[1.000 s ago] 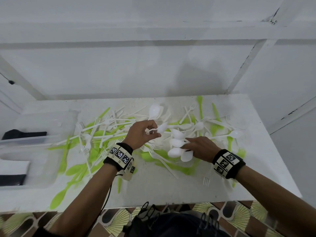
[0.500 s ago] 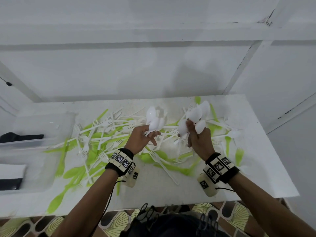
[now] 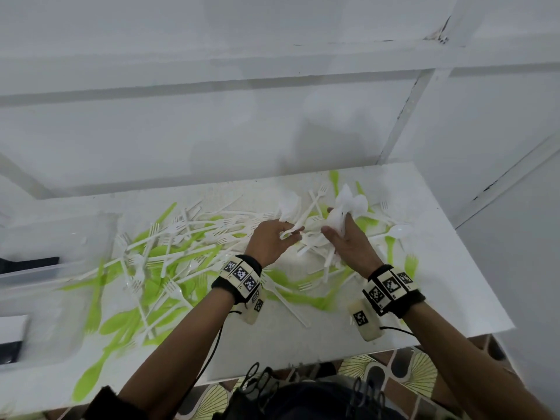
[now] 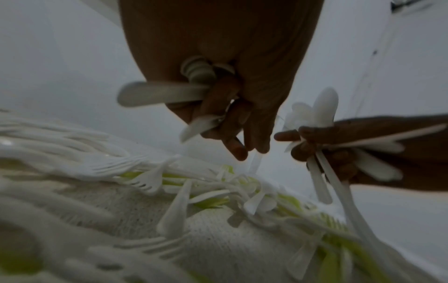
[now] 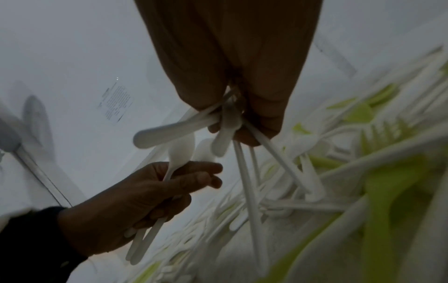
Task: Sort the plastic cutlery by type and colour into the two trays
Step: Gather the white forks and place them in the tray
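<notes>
Trays [image 3: 60, 237] cut off by left edge of head view, contents unreadable. Pile [image 4: 169, 181] smeared by blur in both wrist views; forks vs spoons hard to tell there. Spoon count in right hand [image 3: 351, 247] unclear, handles overlap. Left hand [image 3: 269, 241] hides its spoon handles.

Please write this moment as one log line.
left hand: holds white spoons | right hand: grips spoon bunch | trays: left | pile: unsorted

Plain white-walled room [image 3: 212, 122] with a white table [image 3: 424, 298] and patterned floor tiles [image 3: 418, 371].
</notes>
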